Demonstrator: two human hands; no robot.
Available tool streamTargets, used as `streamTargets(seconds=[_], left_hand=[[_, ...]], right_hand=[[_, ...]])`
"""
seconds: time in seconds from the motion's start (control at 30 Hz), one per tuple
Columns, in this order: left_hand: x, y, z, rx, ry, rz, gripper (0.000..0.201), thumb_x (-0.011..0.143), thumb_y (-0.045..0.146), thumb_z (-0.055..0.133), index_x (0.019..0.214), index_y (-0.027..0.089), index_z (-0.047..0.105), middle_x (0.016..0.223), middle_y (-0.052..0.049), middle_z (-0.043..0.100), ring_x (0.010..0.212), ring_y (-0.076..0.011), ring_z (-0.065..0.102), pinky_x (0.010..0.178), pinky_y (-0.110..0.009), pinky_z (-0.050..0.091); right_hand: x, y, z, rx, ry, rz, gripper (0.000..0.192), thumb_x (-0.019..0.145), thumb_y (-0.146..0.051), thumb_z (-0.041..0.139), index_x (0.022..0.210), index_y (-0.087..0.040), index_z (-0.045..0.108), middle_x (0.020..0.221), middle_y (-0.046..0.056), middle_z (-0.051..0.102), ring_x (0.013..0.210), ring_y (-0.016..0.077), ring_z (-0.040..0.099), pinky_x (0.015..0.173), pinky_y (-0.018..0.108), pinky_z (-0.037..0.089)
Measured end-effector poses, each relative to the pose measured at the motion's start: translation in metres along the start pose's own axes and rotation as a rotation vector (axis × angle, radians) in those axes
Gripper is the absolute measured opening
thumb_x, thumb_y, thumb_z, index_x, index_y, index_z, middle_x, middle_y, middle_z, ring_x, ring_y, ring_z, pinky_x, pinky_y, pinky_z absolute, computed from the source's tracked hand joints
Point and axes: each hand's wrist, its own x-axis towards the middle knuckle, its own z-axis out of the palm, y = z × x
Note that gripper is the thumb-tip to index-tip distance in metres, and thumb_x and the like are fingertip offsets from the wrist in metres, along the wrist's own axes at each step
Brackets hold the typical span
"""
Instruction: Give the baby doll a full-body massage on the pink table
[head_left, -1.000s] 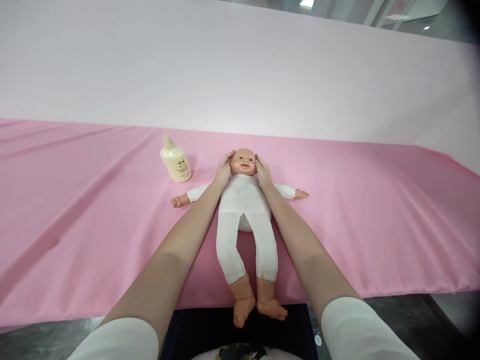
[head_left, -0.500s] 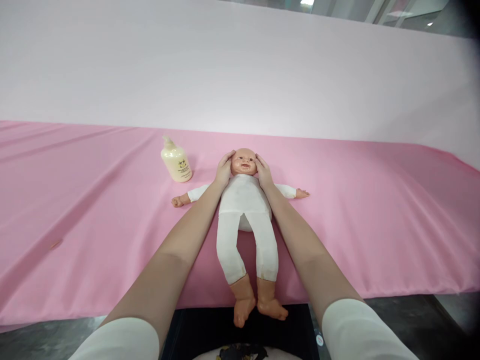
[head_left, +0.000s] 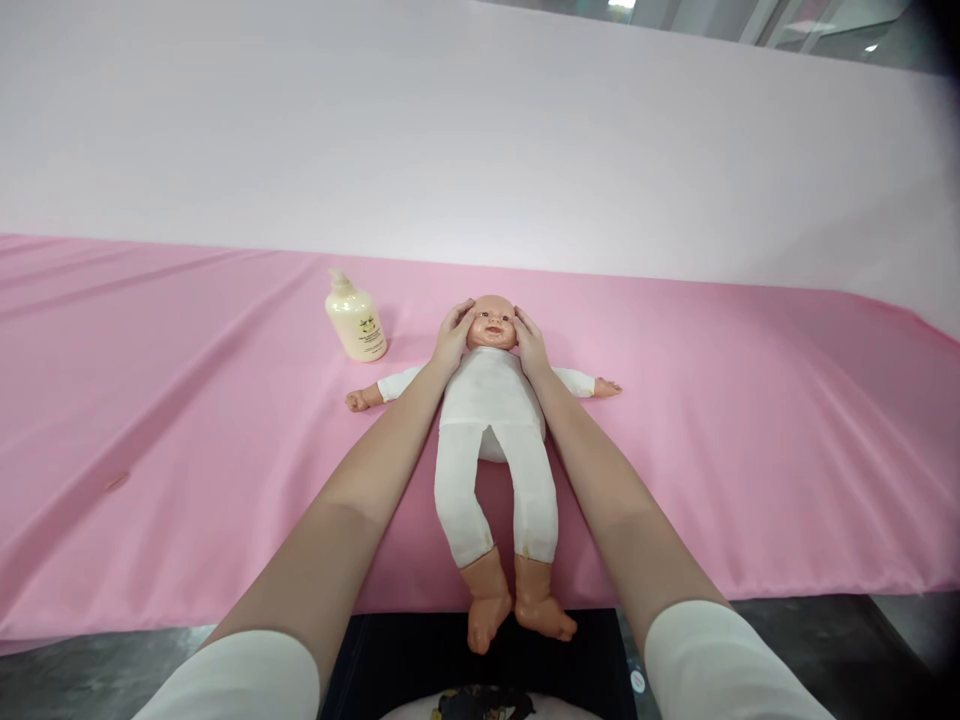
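Observation:
A baby doll with a soft white body lies on its back, arms spread and bare feet pointing toward me. My left hand is closed against the left side of its head, fingers curved round it near the temple. On the opposite side, my right hand cups the head the same way, fingertips beside the doll's eye. The head rests between both palms. My thumbs are mostly hidden. The doll's feet hang past the near edge of the table.
A cream-coloured pump bottle stands to the left, beyond the doll's outstretched arm. Pink cloth covers the table, with folds at the left. A small reddish mark or scrap shows on the cloth. Behind rises a white partition.
Both hands stay on the doll's head, with hardly any movement. The whole view has shifted slightly, so the doll and bottle appear a little farther right.

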Motion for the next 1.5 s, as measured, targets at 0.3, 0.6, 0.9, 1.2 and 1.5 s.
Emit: streamTargets(seconds=[0.3, 0.6, 0.9, 1.2, 1.5], left_hand=[[0.003, -0.005, 0.0, -0.011, 0.02, -0.02, 0.027, 0.089, 0.031, 0.057, 0.112, 0.02, 0.068, 0.138, -0.009, 0.064, 0.136, -0.0235, 0.054, 0.121, -0.041, 0.037], [0.003, -0.007, -0.002, 0.013, -0.026, 0.019, 0.039, 0.087, 0.042, 0.066, 0.118, 0.018, 0.066, 0.141, -0.013, 0.061, 0.136, -0.0261, 0.053, 0.12, -0.041, 0.038], [0.001, -0.004, -0.001, -0.011, -0.007, 0.008, 0.029, 0.088, 0.031, 0.059, 0.113, 0.02, 0.067, 0.138, -0.01, 0.064, 0.134, -0.023, 0.056, 0.119, -0.039, 0.04], [0.002, -0.002, -0.001, -0.017, 0.015, -0.033, 0.027, 0.092, 0.032, 0.056, 0.112, 0.019, 0.068, 0.138, -0.009, 0.064, 0.135, -0.0231, 0.055, 0.12, -0.039, 0.038], [-0.006, 0.0, -0.004, 0.205, -0.173, 0.041, 0.081, 0.078, 0.046, 0.076, 0.148, 0.019, 0.045, 0.161, -0.012, 0.039, 0.15, -0.0269, 0.035, 0.125, -0.037, 0.029]], right_hand=[[0.0, -0.003, 0.003, 0.014, -0.016, 0.029, 0.055, 0.093, -0.042, 0.054, 0.14, -0.014, 0.055, 0.147, 0.01, 0.056, 0.138, 0.022, 0.053, 0.121, 0.041, 0.038], [-0.003, -0.011, 0.004, -0.029, -0.004, 0.038, 0.06, 0.094, -0.049, 0.052, 0.143, -0.014, 0.053, 0.149, 0.01, 0.054, 0.141, 0.0212, 0.05, 0.123, 0.041, 0.035], [-0.002, -0.009, 0.003, 0.001, 0.012, 0.029, 0.059, 0.093, -0.043, 0.055, 0.142, -0.01, 0.053, 0.152, 0.012, 0.051, 0.142, 0.0222, 0.049, 0.122, 0.039, 0.037], [-0.006, -0.016, 0.008, 0.007, -0.018, 0.049, 0.059, 0.098, -0.048, 0.047, 0.141, -0.009, 0.054, 0.148, 0.013, 0.055, 0.139, 0.0236, 0.052, 0.121, 0.04, 0.038], [-0.005, -0.013, 0.0, -0.112, -0.116, 0.018, 0.099, 0.074, -0.066, 0.072, 0.153, -0.014, 0.04, 0.161, 0.011, 0.038, 0.15, 0.0255, 0.037, 0.125, 0.038, 0.032]])
